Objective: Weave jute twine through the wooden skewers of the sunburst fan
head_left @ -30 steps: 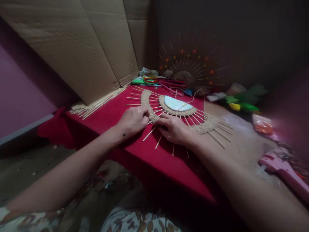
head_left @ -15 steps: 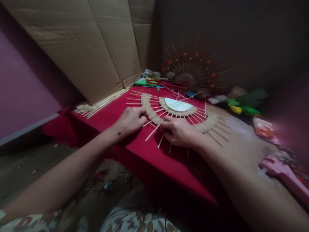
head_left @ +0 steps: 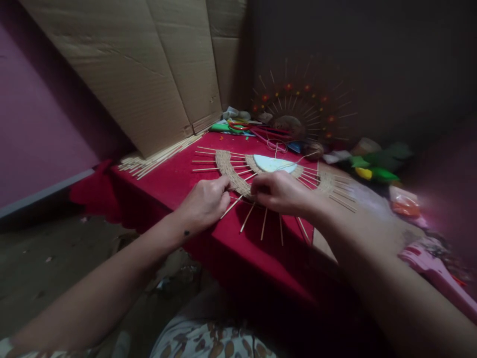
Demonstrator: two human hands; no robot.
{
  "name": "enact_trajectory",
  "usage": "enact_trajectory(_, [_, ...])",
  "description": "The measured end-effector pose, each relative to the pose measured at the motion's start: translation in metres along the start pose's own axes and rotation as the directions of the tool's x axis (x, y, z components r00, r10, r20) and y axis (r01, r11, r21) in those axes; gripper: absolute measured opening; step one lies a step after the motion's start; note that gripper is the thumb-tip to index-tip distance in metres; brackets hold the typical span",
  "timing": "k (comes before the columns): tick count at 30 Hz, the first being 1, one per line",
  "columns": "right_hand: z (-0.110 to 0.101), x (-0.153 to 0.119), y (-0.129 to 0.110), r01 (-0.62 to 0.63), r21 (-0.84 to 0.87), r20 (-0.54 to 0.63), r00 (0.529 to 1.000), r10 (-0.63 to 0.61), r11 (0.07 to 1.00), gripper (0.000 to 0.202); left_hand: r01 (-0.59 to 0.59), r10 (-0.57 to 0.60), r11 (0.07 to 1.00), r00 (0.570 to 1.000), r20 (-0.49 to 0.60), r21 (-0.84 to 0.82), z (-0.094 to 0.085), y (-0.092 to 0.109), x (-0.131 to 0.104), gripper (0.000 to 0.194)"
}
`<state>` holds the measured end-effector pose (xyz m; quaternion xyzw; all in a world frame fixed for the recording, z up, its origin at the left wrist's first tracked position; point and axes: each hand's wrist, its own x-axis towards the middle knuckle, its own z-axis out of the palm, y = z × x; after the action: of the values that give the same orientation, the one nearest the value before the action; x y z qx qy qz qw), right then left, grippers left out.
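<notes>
Left hand [head_left: 206, 199]: narrow, at 8 o'clock; fingers curled, thumb close to forefinger, at the outer edge of the woven band. Cannot tell what, if anything, is pinched.
Right hand [head_left: 279, 191]: narrow, at 6 o'clock; fingers drawn in over the band, fingertips near those of the left hand. Contents hidden.
Clock centre: the pale half-disc [head_left: 274, 163] at the middle of the fan; 12 o'clock is the far side.
Fan position: flat on the red cloth [head_left: 175, 184], between and beyond the hands.
Band [head_left: 227, 166]: curves from 9 o'clock round the near side to between 3 and 4 o'clock; the right hand and forearm cover part of it.
Spokes [head_left: 264, 223]: thin sticks, spreading from the half-disc through the band and past its outer edge.
Tabletop [head_left: 380, 221]: red cloth over the left and middle, tan surface at 4 o'clock.
Loose sticks [head_left: 160, 158]: heap at 9 o'clock, along the foot of the cardboard [head_left: 164, 74].
Second fan [head_left: 298, 102]: upright at 1 o'clock, with orange flowers; dimly lit.
Packet [head_left: 404, 201]: clear, with orange contents, between 3 and 4 o'clock.
Glue gun [head_left: 436, 268]: pink, at 4 o'clock, well apart from the fan.
</notes>
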<state>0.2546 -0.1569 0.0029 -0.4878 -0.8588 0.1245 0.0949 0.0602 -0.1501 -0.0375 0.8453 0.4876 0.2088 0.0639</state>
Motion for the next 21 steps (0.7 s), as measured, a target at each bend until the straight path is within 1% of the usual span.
enact_trajectory(1, [0.003, 0.006, -0.001, 0.011, 0.014, -0.052, 0.999, -0.010, 1.000, 0.019, 0.000, 0.000, 1.000, 1.000, -0.005, 0.010, 0.000, 0.000, 0.000, 0.021])
enact_trajectory(2, [0.007, 0.012, -0.001, 0.034, 0.020, -0.061, 0.998, -0.033, 0.999, 0.020, 0.001, -0.001, 1.000, 1.000, -0.009, 0.015, 0.000, 0.000, 0.000, 0.021])
enact_trajectory(5, [0.020, 0.023, 0.001, 0.122, -0.001, -0.022, 0.992, -0.122, 0.993, 0.023, 0.016, -0.016, 1.000, 1.000, -0.019, 0.000, -0.001, -0.002, -0.001, 0.022])
enact_trajectory(9, [0.030, 0.020, 0.006, 0.213, -0.074, -0.012, 0.977, -0.215, 0.974, 0.017, 0.047, -0.048, 0.997, 0.999, -0.011, -0.065, -0.007, -0.004, -0.011, 0.023])
enact_trajectory(12, [0.033, 0.014, 0.006, 0.211, -0.195, -0.012, 0.976, -0.218, 0.958, 0.016, 0.093, -0.089, 0.989, 0.995, 0.040, -0.111, -0.011, -0.002, -0.023, 0.025])
enact_trajectory(15, [0.034, 0.010, 0.000, 0.230, -0.316, 0.014, 0.971, -0.238, 0.921, 0.020, 0.130, -0.121, 0.987, 0.988, 0.094, -0.094, -0.014, 0.001, -0.033, 0.024])
enact_trajectory(18, [0.035, 0.008, -0.005, 0.259, -0.365, 0.037, 0.964, -0.264, 0.894, 0.022, 0.111, -0.108, 0.994, 0.979, 0.171, -0.011, -0.016, 0.002, -0.039, 0.025])
enact_trajectory(21, [0.036, 0.007, -0.007, 0.243, -0.384, 0.032, 0.968, -0.251, 0.891, 0.021, 0.079, -0.090, 0.995, 0.968, 0.232, 0.057, -0.019, 0.002, -0.041, 0.025])
